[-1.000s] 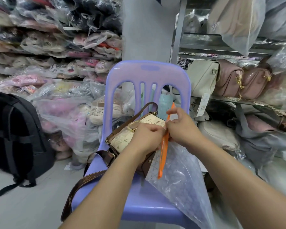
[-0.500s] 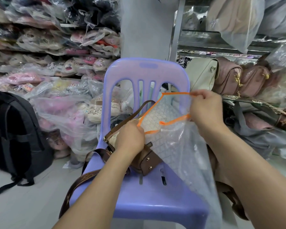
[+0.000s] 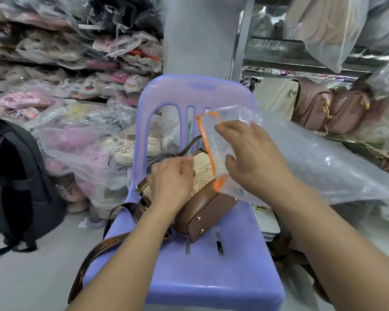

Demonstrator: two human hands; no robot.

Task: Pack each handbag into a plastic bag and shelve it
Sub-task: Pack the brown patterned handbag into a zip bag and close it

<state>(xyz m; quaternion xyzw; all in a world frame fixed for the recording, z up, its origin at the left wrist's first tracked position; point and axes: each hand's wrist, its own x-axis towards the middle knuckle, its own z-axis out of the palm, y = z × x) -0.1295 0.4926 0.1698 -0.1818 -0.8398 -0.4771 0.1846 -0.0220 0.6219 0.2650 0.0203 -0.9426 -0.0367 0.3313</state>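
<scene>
Purple chair (image 3: 211, 277): handbag (image 3: 202, 205) outside plastic bag (image 3: 323, 167)

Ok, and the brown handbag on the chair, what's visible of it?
The handbag is small and boxy: brown leather-look sides with gold studs, cream printed front. It lies tilted on the purple chair seat, its wide patterned strap trailing off the seat's left edge. The left hand rests on it. The right hand holds the plastic bag, its orange-rimmed mouth at the handbag's upper end.
</scene>
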